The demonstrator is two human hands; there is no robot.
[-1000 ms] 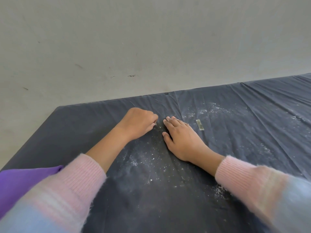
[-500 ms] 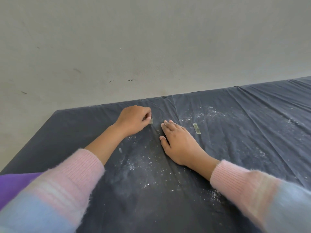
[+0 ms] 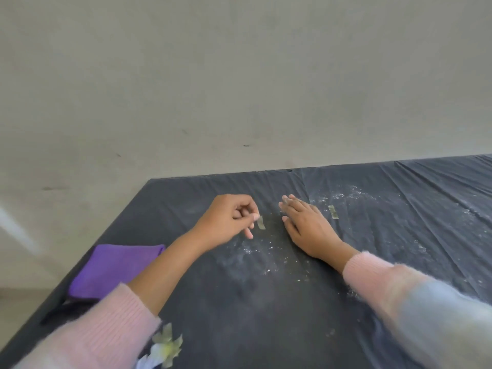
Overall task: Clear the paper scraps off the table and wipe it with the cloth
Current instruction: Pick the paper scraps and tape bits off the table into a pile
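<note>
A dark plastic sheet covers the table [image 3: 266, 302], dusted with white crumbs. My left hand [image 3: 229, 219] pinches the top of a small pale paper strip [image 3: 261, 222] between thumb and forefinger, lifted just off the sheet. My right hand [image 3: 306, 227] lies flat on the sheet to its right, fingers straight. A second pale strip [image 3: 332, 211] lies on the sheet just right of my right hand. The folded purple cloth [image 3: 114, 270] sits near the table's left edge. A small heap of pale paper scraps [image 3: 165, 347] lies by my left sleeve at the near edge.
A plain grey wall [image 3: 239, 89] rises directly behind the table's far edge. The sheet is creased in ridges toward the right [image 3: 426, 209]. The table's left edge runs diagonally from far centre to near left.
My left hand peeled the strip up and drew it back toward me. The view swung left and down, bringing the purple cloth and the scrap heap into sight.
</note>
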